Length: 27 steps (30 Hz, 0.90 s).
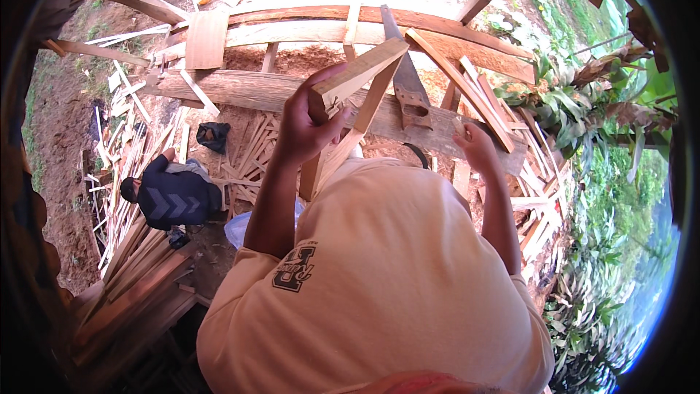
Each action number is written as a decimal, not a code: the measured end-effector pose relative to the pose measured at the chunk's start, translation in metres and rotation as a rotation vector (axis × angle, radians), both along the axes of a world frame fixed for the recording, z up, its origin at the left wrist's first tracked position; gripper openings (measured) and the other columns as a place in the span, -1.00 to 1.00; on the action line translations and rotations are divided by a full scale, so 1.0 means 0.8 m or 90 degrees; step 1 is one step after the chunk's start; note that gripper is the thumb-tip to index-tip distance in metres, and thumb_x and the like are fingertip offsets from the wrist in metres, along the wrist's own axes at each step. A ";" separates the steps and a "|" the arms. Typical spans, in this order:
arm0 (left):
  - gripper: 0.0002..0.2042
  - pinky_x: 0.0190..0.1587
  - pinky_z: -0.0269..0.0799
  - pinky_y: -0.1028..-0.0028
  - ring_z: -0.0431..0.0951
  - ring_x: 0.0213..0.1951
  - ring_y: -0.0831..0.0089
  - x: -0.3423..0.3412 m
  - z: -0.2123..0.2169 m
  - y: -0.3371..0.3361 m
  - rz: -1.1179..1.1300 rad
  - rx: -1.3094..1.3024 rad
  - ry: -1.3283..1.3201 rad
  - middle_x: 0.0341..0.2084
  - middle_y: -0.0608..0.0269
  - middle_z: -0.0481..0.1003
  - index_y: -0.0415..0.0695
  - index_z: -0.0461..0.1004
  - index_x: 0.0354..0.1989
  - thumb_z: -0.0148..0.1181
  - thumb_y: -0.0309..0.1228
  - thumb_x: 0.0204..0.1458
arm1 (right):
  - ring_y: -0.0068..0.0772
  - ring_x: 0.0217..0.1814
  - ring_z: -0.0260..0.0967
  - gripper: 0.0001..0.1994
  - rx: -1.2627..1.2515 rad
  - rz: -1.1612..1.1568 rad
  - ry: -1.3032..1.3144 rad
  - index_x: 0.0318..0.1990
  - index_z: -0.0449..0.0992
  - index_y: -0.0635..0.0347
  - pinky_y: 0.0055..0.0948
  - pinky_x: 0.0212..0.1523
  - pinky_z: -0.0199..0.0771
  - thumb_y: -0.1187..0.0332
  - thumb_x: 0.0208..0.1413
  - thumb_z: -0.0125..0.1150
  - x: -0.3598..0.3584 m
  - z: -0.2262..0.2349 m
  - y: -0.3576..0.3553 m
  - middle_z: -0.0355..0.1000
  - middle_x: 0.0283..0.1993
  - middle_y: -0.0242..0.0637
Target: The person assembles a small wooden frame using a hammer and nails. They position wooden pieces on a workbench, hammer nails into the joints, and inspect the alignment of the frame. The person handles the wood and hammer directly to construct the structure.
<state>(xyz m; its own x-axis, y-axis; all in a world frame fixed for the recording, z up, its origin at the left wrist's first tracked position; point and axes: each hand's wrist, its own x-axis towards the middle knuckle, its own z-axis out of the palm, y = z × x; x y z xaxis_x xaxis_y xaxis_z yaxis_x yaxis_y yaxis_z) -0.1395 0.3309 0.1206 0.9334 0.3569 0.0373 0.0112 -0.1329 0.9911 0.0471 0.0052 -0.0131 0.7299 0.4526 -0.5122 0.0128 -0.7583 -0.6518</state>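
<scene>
My left hand (312, 118) is closed around one corner of an angled wooden frame (362, 73) made of joined pale wood strips. A small bent bit, perhaps a nail or wire, shows on the frame near my fingers. The frame's lower strips run down toward my shirt, and their ends are partly hidden. At the right, my right hand (477, 147) is closed, with a small pale thing at its fingertips that I cannot make out. Between my hands, a handsaw (408, 80) lies across the bench planks, its handle (414, 109) toward me.
The plank bench (240, 91) spans the far side, with a flat board (206, 40) on its left. A long strip (459, 87) leans at the right. Another person (175, 193) crouches at the left among piled wood strips (138, 255). A black bag (213, 136) lies nearby.
</scene>
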 end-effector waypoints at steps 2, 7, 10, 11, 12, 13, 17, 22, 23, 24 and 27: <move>-0.40 -0.59 0.44 0.55 0.46 -0.63 0.63 -0.001 0.008 -0.003 0.020 -0.051 -0.020 -0.44 0.25 0.55 -0.36 0.29 0.37 0.21 -0.71 0.08 | -0.02 -0.01 0.55 -0.61 -0.008 -0.024 -0.123 0.11 0.52 0.29 -0.13 0.11 0.46 0.24 0.24 0.33 0.015 0.004 0.008 0.59 -0.10 0.03; -0.31 -0.53 0.48 0.57 0.51 -0.56 0.64 -0.005 0.007 0.002 0.012 -0.058 -0.080 -0.43 0.25 0.55 -0.35 0.22 0.42 0.22 -0.72 0.03 | 0.00 0.10 0.54 -0.58 0.015 0.050 -0.638 0.14 0.53 0.29 -0.13 0.14 0.51 0.31 0.19 0.41 0.008 0.068 0.067 0.52 0.08 0.06; -0.28 -0.49 0.52 0.56 0.54 -0.51 0.60 -0.002 0.012 -0.014 0.010 -0.055 -0.115 -0.37 0.18 0.57 -0.36 0.17 0.44 0.21 -0.70 0.02 | -0.36 0.09 0.52 -0.66 0.346 0.096 0.015 0.16 0.57 0.23 -0.33 0.10 0.54 0.27 0.32 0.31 -0.027 0.115 0.121 0.56 0.04 -0.22; -0.27 -0.47 0.54 0.55 0.56 -0.48 0.59 0.000 0.015 -0.019 0.010 -0.045 -0.121 -0.33 0.16 0.58 -0.36 0.16 0.45 0.21 -0.70 0.02 | -0.51 0.01 0.49 -0.69 0.448 0.137 0.174 0.14 0.60 0.24 -0.44 0.02 0.51 0.27 0.36 0.26 -0.038 0.133 0.137 0.57 -0.03 -0.33; -0.26 -0.36 0.58 0.51 0.60 -0.38 0.54 0.001 0.016 -0.024 0.009 -0.012 -0.131 -0.22 0.09 0.59 -0.35 0.17 0.45 0.21 -0.70 0.00 | -0.58 -0.09 0.46 -0.68 0.527 0.078 0.386 0.15 0.60 0.27 -0.50 -0.02 0.48 0.28 0.36 0.25 -0.050 0.138 0.152 0.56 -0.10 -0.37; -0.26 -0.25 0.61 0.46 0.65 -0.29 0.48 0.002 0.012 -0.028 0.010 0.022 -0.142 -0.12 0.02 0.60 -0.34 0.19 0.44 0.22 -0.70 -0.02 | -0.59 -0.13 0.43 -0.72 0.561 0.028 0.472 0.10 0.60 0.28 -0.52 -0.05 0.46 0.31 0.34 0.26 -0.062 0.148 0.166 0.55 -0.14 -0.39; -0.26 -0.12 0.68 0.35 0.75 -0.18 0.29 0.002 0.006 -0.037 0.029 0.210 -0.161 -0.07 -0.09 0.66 -0.27 0.21 0.45 0.23 -0.63 -0.01 | -0.60 -0.24 0.36 -0.86 0.619 -0.022 0.602 -0.07 0.59 0.22 -0.53 -0.16 0.38 0.38 0.30 0.28 -0.078 0.154 0.185 0.51 -0.22 -0.42; -0.24 -0.22 0.68 0.34 0.77 -0.27 0.22 -0.002 -0.013 -0.049 0.070 0.295 -0.163 -0.22 -0.09 0.68 -0.21 0.22 0.45 0.28 -0.53 -0.02 | -0.63 -0.27 0.34 -0.94 0.615 -0.034 0.616 -0.19 0.58 0.16 -0.54 -0.21 0.35 0.41 0.25 0.31 -0.080 0.155 0.178 0.49 -0.27 -0.46; -0.23 -0.26 0.67 0.33 0.76 -0.32 0.22 -0.004 -0.017 -0.050 0.067 0.301 -0.147 -0.29 -0.05 0.67 -0.20 0.22 0.45 0.29 -0.53 -0.05 | -0.62 -0.27 0.34 -0.94 0.605 -0.045 0.633 -0.20 0.58 0.17 -0.53 -0.21 0.35 0.41 0.25 0.31 -0.079 0.153 0.175 0.49 -0.27 -0.46; -0.21 -0.30 0.65 0.32 0.74 -0.38 0.22 -0.005 -0.022 -0.051 0.064 0.306 -0.131 -0.36 -0.01 0.65 -0.19 0.21 0.45 0.29 -0.53 -0.08 | -0.61 -0.28 0.34 -0.94 0.591 -0.043 0.651 -0.19 0.58 0.18 -0.53 -0.21 0.35 0.42 0.25 0.31 -0.078 0.149 0.173 0.48 -0.27 -0.45; -0.16 -0.39 0.62 0.29 0.70 -0.51 0.22 -0.006 -0.029 -0.053 0.053 0.318 -0.103 -0.54 0.10 0.61 -0.17 0.20 0.46 0.31 -0.52 -0.14 | -0.53 -0.22 0.41 -0.91 0.557 -0.042 0.692 -0.15 0.58 0.21 -0.46 -0.12 0.41 0.44 0.25 0.29 -0.075 0.136 0.167 0.51 -0.23 -0.40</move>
